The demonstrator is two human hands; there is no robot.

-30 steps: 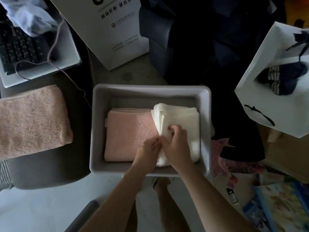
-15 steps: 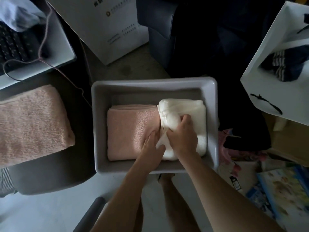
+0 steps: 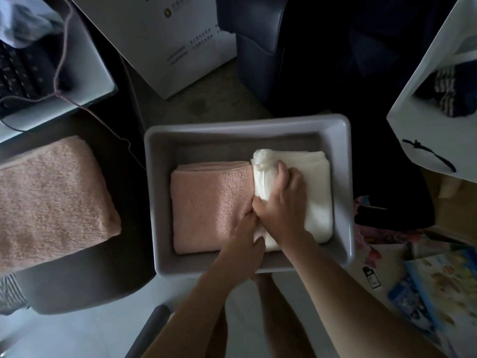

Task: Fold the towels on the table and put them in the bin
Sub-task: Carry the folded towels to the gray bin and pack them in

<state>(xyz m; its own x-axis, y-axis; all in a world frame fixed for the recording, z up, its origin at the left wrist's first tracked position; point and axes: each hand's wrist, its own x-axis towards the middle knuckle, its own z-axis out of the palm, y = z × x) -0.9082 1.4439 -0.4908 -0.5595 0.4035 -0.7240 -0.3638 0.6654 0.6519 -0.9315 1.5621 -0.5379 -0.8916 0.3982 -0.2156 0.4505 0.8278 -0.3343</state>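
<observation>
A grey bin [image 3: 247,133] stands on the floor in front of me. Inside it a folded pink towel [image 3: 209,205] lies on the left and a folded white towel [image 3: 317,192] on the right, side by side. My right hand [image 3: 281,202] grips the left edge of the white towel, fingers curled round its folds. My left hand [image 3: 244,233] is tucked into the gap between the two towels, its fingertips hidden. A second folded pink towel [image 3: 49,200] lies on the dark table [image 3: 85,277] to the left.
A laptop [image 3: 38,71] with a thin cable sits at the back left of the table. A white carton [image 3: 165,37] stands behind the bin, a white paper bag [image 3: 433,107] to the right. Books and clutter [image 3: 433,288] lie on the floor at lower right.
Both hands have pushed deeper into the bin. The white towel has shifted right and settled flat beside the pink one; the right hand has slid up along its left edge.
</observation>
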